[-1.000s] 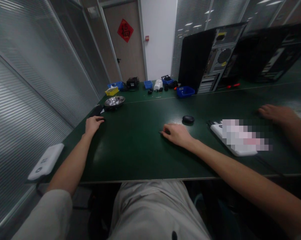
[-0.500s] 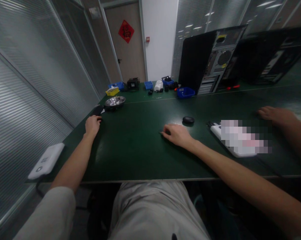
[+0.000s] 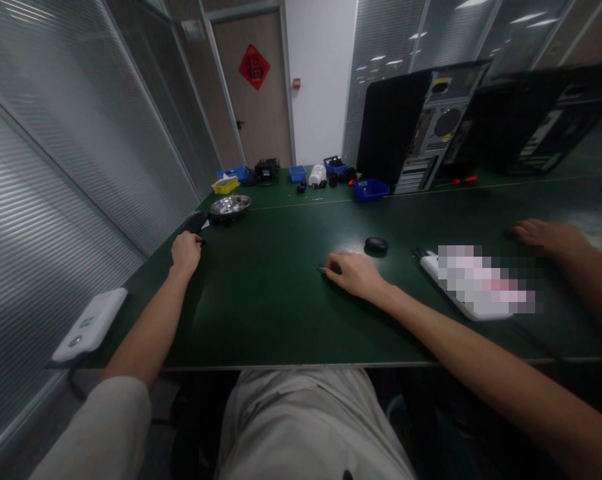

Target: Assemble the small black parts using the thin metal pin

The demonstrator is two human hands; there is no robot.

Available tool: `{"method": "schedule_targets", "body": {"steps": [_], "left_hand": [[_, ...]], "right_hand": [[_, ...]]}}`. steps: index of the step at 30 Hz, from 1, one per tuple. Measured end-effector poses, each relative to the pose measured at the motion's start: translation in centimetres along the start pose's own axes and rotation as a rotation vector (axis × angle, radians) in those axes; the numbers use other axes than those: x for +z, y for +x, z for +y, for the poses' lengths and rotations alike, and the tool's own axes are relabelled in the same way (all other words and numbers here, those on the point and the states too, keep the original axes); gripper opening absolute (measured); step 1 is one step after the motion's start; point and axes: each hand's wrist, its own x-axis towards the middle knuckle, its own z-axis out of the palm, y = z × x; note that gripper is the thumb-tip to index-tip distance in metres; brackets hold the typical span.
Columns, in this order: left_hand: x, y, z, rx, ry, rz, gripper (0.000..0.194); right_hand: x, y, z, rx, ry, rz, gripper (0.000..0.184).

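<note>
My left hand [image 3: 186,253] rests low over the far left of the table, fingers curled in. A small dark bit shows at its fingertips, too small to name. Just beyond it lies a flat black object [image 3: 197,221], beside a shiny metal bowl [image 3: 231,206] with small things inside. At mid-table, my right hand [image 3: 353,274] is closed in a pinch, thumb against forefinger. From that pinch sticks out a small thin pointed piece [image 3: 321,269], its kind unclear. A black computer mouse [image 3: 377,245] sits just beyond the right hand.
White flat devices lie at left [image 3: 89,325] and right [image 3: 445,283], the right one partly blurred out. Another person's hand [image 3: 541,233] rests at far right. Along the back stand a blue tray [image 3: 371,190], a yellow tray [image 3: 225,185] and black computer towers [image 3: 398,133].
My left hand's fingers have drawn inward from a more stretched pose, and a dark bit now shows at their tips. My right hand keeps its pinch in place. The view has tilted slightly.
</note>
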Motion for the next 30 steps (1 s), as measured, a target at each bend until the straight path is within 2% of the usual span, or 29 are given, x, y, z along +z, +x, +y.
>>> {"method": "schedule_targets", "body": {"steps": [10, 15, 18, 21, 24, 28, 30], "left_hand": [[-0.2, 0.1, 0.0, -0.011, 0.076, 0.02, 0.028], [-0.2, -0.2, -0.3, -0.089, -0.032, -0.009, 0.027], [-0.7, -0.4, 0.5, -0.084, -0.123, 0.01, 0.024], [-1.8, -1.0, 3.5, 0.054, -0.296, 0.007, 0.019], [-3.4, -3.2, 8.7, 0.27, -0.549, -0.056, 0.018], [-4.7, -8.7, 16.5, 0.675, -0.833, -0.307, 0.02], [-4.7, -11.5, 19.4, 0.849, -0.907, -0.449, 0.02]], "right_hand": [[0.4, 0.1, 0.2, -0.007, -0.029, 0.01, 0.023], [0.3, 0.0, 0.1, -0.003, -0.016, 0.004, 0.023], [0.2, -0.1, 0.1, -0.021, 0.001, 0.012, 0.023], [0.2, -0.2, -0.1, -0.034, 0.006, 0.022, 0.023], [0.1, -0.2, -0.3, -0.039, 0.021, 0.022, 0.023], [0.2, -0.3, -0.6, -0.057, 0.081, 0.045, 0.022], [0.4, -0.3, -0.7, -0.056, 0.091, 0.07, 0.022]]}}
